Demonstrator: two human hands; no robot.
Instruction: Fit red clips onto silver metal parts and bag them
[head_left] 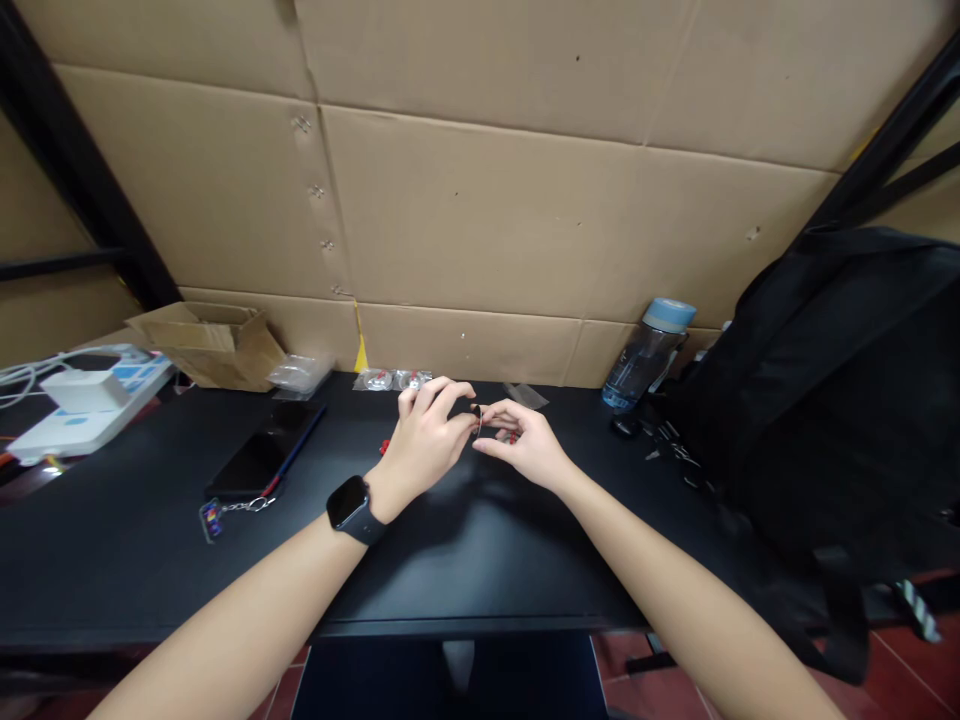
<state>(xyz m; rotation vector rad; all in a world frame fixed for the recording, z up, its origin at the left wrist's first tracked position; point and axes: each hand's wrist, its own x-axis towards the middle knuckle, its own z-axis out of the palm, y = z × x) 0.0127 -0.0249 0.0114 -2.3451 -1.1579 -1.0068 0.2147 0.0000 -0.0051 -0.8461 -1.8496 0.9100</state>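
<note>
Over the middle of the black table, my left hand (429, 435), with a dark watch (349, 503) on its wrist, pinches the edge of a small thin round piece (478, 421). My right hand (528, 445) grips the same piece from the other side. Its kind cannot be made out, as fingers cover most of it. A bit of red (513, 437) shows by my right fingers. Another small red thing (384, 447) lies behind my left wrist, partly hidden. Just beyond my hands lie small clear packets (391, 380) and a flat clear plastic bag (526, 396).
At left are a power strip (90, 418), an open cardboard box (214, 345), plastic packaging (301, 374) and a phone (264, 455) with a keychain (212, 520). A water bottle (649, 355), keys (671, 440) and a black backpack (847, 400) stand at right. Cardboard (480, 230) walls the back.
</note>
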